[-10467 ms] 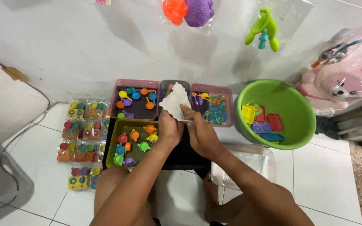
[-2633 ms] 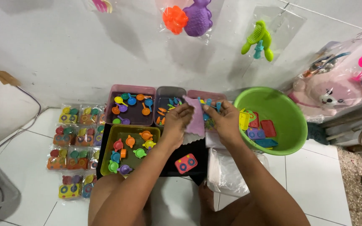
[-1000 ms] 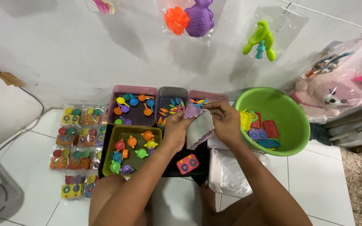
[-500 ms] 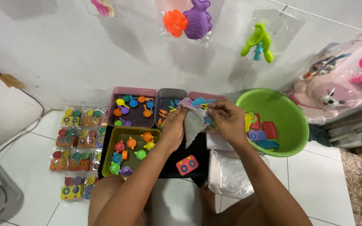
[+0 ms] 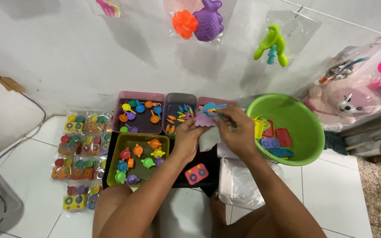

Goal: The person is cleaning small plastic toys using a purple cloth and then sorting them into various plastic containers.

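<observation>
I see my left hand [image 5: 187, 137] pinched shut on the small clear bag [image 5: 208, 134], held above the black tray [image 5: 186, 169] just in front of the pink boxes [image 5: 138, 112]. My right hand [image 5: 238, 132] grips blue toy utensils [image 5: 211, 107] at the bag's mouth (fingers closed tight), beside the green basin [image 5: 307, 132].

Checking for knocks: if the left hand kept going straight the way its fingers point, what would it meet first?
Probably the middle bin of small pieces, just beyond the left hand; depth is unclear.
</observation>
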